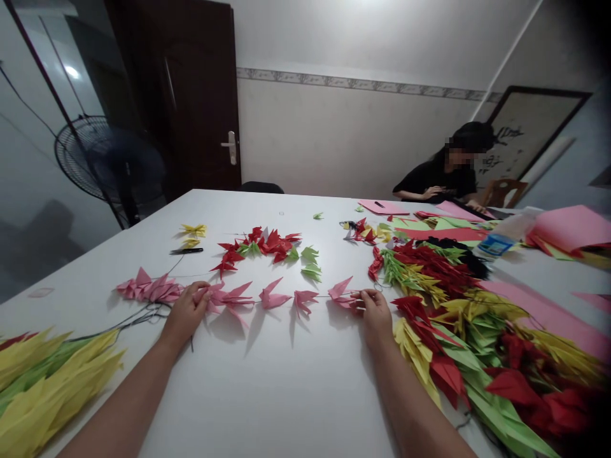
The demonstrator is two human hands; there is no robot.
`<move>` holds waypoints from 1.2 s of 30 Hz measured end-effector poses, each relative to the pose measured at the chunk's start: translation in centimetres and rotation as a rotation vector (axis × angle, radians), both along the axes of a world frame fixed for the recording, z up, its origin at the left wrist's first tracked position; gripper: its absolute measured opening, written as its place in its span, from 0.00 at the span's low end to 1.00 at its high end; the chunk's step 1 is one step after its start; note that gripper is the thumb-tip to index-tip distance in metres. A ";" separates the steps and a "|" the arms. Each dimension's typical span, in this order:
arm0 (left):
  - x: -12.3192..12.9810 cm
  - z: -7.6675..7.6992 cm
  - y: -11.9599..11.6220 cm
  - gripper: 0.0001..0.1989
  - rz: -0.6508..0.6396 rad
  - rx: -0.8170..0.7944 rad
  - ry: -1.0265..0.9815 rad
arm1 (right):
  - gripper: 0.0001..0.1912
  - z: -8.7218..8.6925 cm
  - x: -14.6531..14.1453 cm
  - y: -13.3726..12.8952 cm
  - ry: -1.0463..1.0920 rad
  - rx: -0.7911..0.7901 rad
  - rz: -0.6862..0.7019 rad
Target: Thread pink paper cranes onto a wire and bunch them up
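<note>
A string of pink paper cranes (274,297) stretches across the white table (267,394) between my two hands. My left hand (186,312) pinches the string at a pink crane, just right of a bunch of pink cranes (150,287) lying on the table. My right hand (375,312) grips the other end at a pink crane (344,292). The cranes between my hands hang slightly above the table and cast shadows on it.
Strings of red, green and yellow cranes (468,324) are heaped at the right, yellow and green ones (42,381) at the near left. A red and green string (260,245) and scissors (186,251) lie beyond. A person (443,175) sits at the far right by pink paper sheets (568,229) and a bottle (501,242).
</note>
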State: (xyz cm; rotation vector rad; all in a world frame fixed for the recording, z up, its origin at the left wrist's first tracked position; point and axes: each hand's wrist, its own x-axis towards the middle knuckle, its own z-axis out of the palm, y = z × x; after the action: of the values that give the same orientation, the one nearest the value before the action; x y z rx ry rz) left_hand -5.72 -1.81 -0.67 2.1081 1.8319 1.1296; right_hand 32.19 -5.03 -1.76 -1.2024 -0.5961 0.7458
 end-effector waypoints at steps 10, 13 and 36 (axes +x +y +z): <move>0.8 0.4 -0.3 0.17 -0.008 0.009 -0.031 | 0.15 -0.1 0.2 0.2 0.064 0.014 -0.004; 0.8 0.3 -0.2 0.17 -0.029 0.025 -0.011 | 0.15 -0.2 0.3 0.2 0.059 0.017 0.012; 1.1 -0.1 0.8 0.22 0.101 -0.016 0.093 | 0.08 -0.9 0.5 0.4 -0.117 0.007 -0.039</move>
State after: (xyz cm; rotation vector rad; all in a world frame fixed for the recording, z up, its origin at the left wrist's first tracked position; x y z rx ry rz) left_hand -4.67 -1.02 -0.72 2.1150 2.0018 1.0498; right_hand 32.69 -4.62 -2.65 -1.2540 -0.6697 0.6431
